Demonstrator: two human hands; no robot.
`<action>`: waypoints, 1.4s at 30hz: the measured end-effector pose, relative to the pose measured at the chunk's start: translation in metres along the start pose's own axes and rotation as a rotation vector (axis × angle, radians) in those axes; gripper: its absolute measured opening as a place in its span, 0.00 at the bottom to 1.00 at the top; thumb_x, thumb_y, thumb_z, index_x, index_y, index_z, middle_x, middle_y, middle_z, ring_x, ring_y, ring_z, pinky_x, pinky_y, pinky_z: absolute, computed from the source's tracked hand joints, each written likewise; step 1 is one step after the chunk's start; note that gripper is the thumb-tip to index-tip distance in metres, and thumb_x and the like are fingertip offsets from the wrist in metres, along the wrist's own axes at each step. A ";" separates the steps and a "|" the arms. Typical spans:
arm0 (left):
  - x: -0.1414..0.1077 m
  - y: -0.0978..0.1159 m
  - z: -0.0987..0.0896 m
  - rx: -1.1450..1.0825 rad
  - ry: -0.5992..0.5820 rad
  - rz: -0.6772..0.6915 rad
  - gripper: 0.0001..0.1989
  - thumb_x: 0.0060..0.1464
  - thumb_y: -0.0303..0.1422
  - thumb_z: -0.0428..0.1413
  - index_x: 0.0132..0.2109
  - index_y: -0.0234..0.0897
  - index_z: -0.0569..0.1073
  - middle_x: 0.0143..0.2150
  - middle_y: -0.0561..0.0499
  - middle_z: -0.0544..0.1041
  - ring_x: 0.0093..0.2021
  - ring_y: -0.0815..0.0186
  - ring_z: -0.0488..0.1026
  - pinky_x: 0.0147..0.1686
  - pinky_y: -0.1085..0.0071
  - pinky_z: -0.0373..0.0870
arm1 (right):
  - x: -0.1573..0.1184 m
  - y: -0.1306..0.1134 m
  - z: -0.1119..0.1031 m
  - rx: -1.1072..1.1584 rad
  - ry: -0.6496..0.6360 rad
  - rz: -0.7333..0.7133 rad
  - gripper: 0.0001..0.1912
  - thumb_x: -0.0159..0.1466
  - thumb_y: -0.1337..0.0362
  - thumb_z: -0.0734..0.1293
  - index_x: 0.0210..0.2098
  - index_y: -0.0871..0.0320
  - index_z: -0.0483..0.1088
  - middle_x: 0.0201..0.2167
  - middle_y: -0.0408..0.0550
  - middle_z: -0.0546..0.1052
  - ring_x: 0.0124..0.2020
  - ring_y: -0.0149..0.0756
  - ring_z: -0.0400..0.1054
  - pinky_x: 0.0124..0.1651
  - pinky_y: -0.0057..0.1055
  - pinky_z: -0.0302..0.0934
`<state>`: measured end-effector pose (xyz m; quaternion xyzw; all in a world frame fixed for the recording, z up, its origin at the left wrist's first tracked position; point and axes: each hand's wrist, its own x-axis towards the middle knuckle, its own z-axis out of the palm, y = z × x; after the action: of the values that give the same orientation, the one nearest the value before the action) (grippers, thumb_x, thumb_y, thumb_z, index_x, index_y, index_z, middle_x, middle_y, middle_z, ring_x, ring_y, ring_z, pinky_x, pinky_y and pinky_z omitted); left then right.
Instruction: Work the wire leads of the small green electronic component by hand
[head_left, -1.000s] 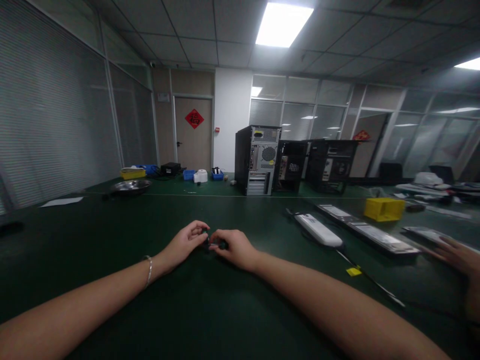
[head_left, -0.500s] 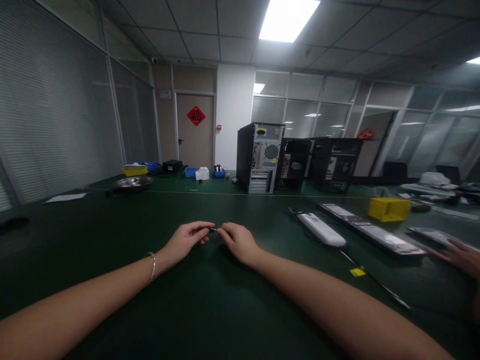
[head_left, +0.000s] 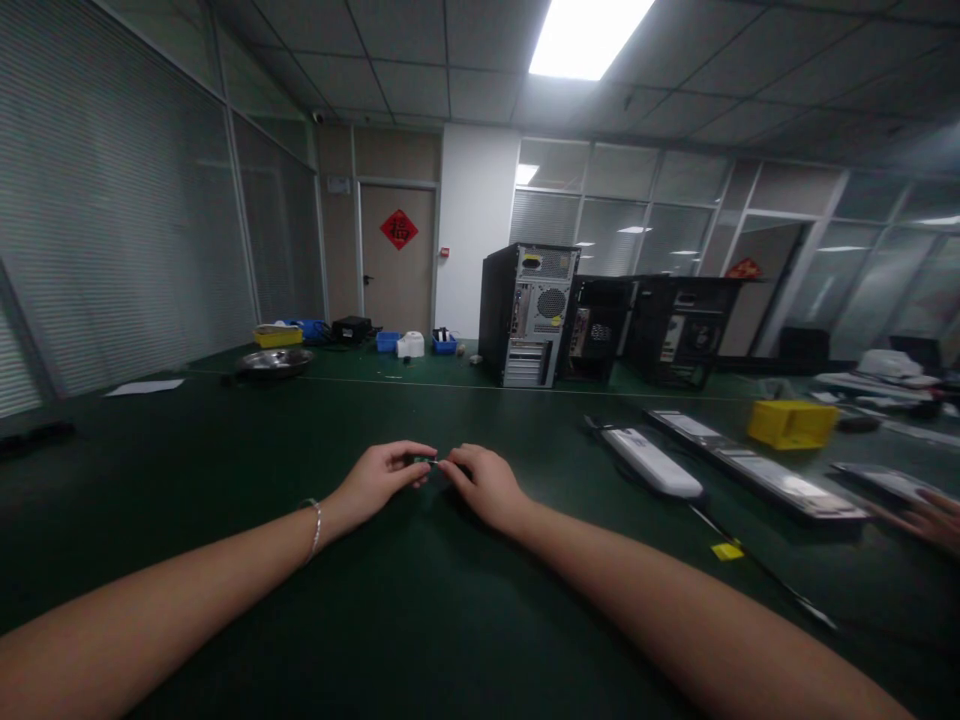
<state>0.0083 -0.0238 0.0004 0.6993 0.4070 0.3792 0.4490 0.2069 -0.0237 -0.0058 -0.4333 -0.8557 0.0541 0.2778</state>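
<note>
Just above the dark green table (head_left: 360, 620), both hands come close together in the middle of the view. My left hand (head_left: 390, 468), with a bracelet at the wrist, pinches a small green piece (head_left: 423, 460) that looks like a circuit board. My right hand (head_left: 481, 482) is closed, thumb and forefinger pressed together at the piece's right end, where a thin light-coloured tip shows. Whether that tip is part of the board or a separate thing I cannot tell.
To the right lie a white power strip (head_left: 652, 462), a long flat metal unit (head_left: 757, 468) and a yellow bin (head_left: 792, 425). Another person's hand (head_left: 930, 518) is at the right edge. Computer towers (head_left: 534, 315) stand behind; a metal bowl (head_left: 274, 364) sits back left.
The view has shifted slightly, so the surroundings appear further right. More of the small green piece shows between my hands, which stay close together.
</note>
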 end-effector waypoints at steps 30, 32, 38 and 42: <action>-0.004 0.008 0.001 -0.074 -0.025 -0.079 0.15 0.46 0.32 0.60 0.44 0.35 0.76 0.41 0.48 0.79 0.40 0.61 0.75 0.44 0.65 0.71 | -0.006 -0.007 -0.006 -0.080 0.001 -0.134 0.14 0.67 0.59 0.55 0.36 0.58 0.69 0.32 0.46 0.71 0.32 0.31 0.63 0.33 0.26 0.52; -0.004 0.007 0.002 -0.094 -0.029 -0.078 0.15 0.46 0.32 0.60 0.44 0.35 0.76 0.41 0.48 0.79 0.41 0.62 0.74 0.44 0.65 0.71 | -0.006 -0.008 -0.007 -0.082 0.010 -0.136 0.14 0.67 0.59 0.55 0.35 0.58 0.69 0.31 0.46 0.70 0.32 0.31 0.63 0.33 0.26 0.52; -0.003 0.006 0.003 -0.101 -0.008 -0.054 0.15 0.47 0.32 0.60 0.44 0.36 0.76 0.41 0.48 0.79 0.39 0.62 0.74 0.43 0.65 0.70 | -0.005 -0.009 -0.007 -0.069 0.009 -0.107 0.14 0.68 0.59 0.55 0.36 0.57 0.69 0.31 0.46 0.70 0.32 0.31 0.63 0.33 0.26 0.52; -0.004 0.009 0.002 -0.099 0.076 -0.054 0.17 0.48 0.31 0.59 0.48 0.37 0.74 0.42 0.47 0.78 0.38 0.63 0.73 0.40 0.66 0.71 | -0.004 -0.008 -0.006 -0.041 0.020 -0.079 0.14 0.67 0.59 0.55 0.35 0.57 0.69 0.31 0.46 0.71 0.32 0.31 0.64 0.35 0.26 0.53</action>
<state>0.0109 -0.0301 0.0071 0.6500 0.4233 0.4127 0.4774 0.2059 -0.0323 0.0000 -0.4050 -0.8702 0.0212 0.2796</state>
